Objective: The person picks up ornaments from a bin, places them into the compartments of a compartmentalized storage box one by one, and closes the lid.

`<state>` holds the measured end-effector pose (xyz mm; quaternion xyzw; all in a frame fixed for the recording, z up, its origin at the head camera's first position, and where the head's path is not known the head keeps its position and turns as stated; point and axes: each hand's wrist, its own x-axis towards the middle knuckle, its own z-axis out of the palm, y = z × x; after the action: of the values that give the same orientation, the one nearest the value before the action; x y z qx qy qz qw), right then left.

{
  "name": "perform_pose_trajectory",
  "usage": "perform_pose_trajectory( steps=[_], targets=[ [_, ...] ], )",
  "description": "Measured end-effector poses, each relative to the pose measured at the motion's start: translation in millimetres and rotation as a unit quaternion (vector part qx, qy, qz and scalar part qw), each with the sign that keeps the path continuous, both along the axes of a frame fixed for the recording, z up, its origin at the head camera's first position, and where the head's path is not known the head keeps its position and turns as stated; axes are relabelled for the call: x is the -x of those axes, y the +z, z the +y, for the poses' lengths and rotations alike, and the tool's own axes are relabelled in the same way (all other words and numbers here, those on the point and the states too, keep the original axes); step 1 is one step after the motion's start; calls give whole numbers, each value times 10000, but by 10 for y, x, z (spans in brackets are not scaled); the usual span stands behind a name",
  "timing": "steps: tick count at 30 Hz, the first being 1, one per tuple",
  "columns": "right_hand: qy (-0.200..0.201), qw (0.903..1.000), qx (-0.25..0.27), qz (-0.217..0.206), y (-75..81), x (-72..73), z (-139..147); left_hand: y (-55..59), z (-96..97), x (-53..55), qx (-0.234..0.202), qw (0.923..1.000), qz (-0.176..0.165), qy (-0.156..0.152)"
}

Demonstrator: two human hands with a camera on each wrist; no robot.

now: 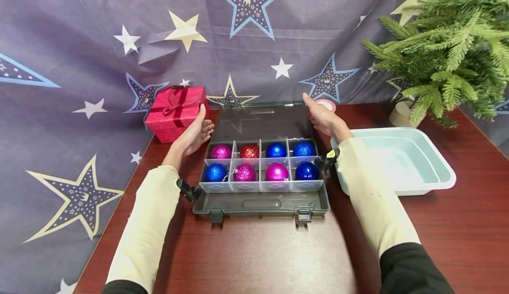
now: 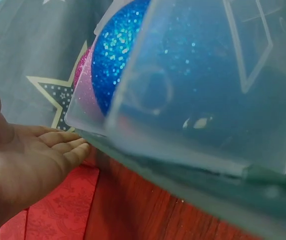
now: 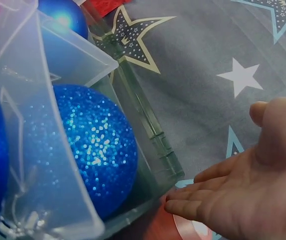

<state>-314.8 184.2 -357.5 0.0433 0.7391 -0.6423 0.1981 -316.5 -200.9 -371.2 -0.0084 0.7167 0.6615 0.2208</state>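
Note:
A dark translucent plastic case [image 1: 260,203] sits on the table with its lid [image 1: 262,124] folded back toward the curtain. Clear dividers inside it separate several Christmas baubles, among them a red one [image 1: 249,152], a shiny pink one [image 1: 277,171] and a glittery blue one [image 3: 100,150]. My left hand [image 1: 195,134] is held at the case's left side, palm turned inward and fingers extended, holding nothing. On the opposite side my right hand [image 1: 324,118] is beside the lid's right edge, fingers straight and nothing in it. Whether either hand touches the case, I cannot tell.
A red gift box [image 1: 171,122] with a ribbon stands just left of my left hand. To the right lies a pale blue plastic basin [image 1: 433,183]. Behind it rises an artificial fir tree [image 1: 449,55]. A round pink-and-white item [image 1: 326,104] is partly hidden behind my right hand.

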Motion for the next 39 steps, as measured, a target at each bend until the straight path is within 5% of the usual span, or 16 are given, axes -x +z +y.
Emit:
perform_pose_trajectory(
  steps=[30, 39],
  targets=[
    [102, 9997, 68, -193, 12, 24, -9, -16, -11, 28, -264, 9996, -28, 20],
    [-273, 9991, -75, 325, 153, -41, 52, 84, 24, 3, -421, 9986, 258, 202]
  ],
)
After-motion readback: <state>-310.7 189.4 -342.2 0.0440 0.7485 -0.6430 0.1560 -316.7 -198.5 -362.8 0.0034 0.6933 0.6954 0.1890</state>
